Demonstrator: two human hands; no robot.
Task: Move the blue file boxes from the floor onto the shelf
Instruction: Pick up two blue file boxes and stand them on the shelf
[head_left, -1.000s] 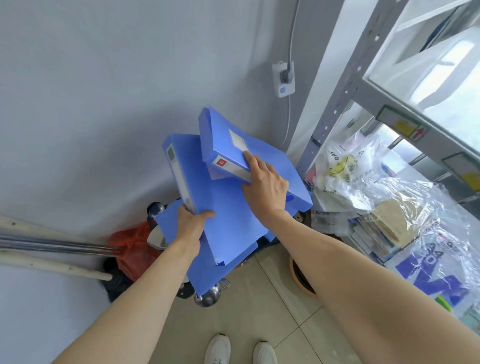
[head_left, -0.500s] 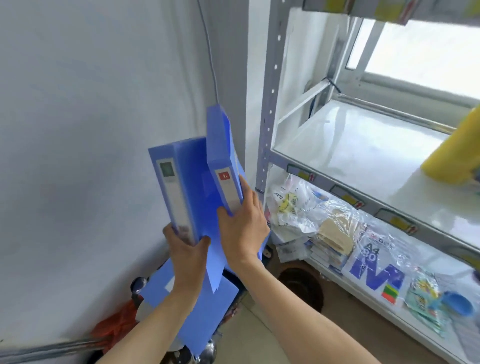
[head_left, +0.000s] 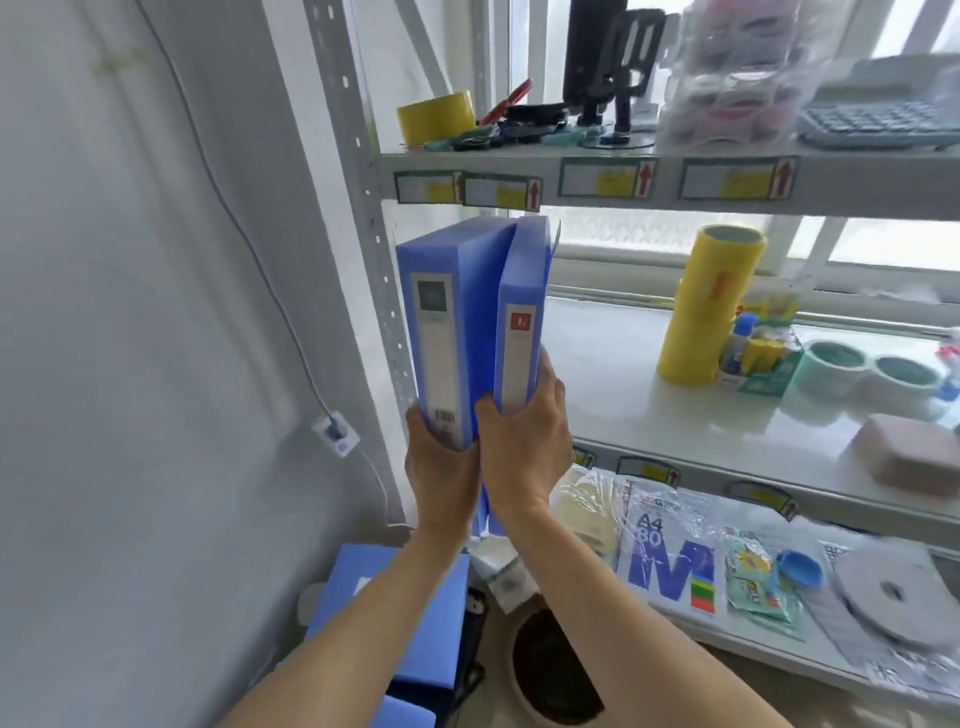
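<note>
Two blue file boxes stand upright side by side at the left end of the middle shelf, spines toward me. My left hand grips the bottom of the wider box, which has a grey-green label. My right hand grips the bottom of the narrower box, which has a red label. Both boxes are level with the shelf opening, beside the grey perforated upright. Whether their bottoms rest on the shelf is hidden by my hands. Another blue file box lies low on the floor pile beneath my arms.
On the middle shelf stand a tall yellow tape roll, small bottles, two green tape rolls and a pinkish block. The upper shelf carries yellow tape, black items and a calculator. The lower shelf holds bagged paper. A dark round bin sits on the floor.
Both hands have lifted the two blue boxes from the floor pile up and to the right, turning them upright, to the middle shelf's left end. My view has risen with them.
</note>
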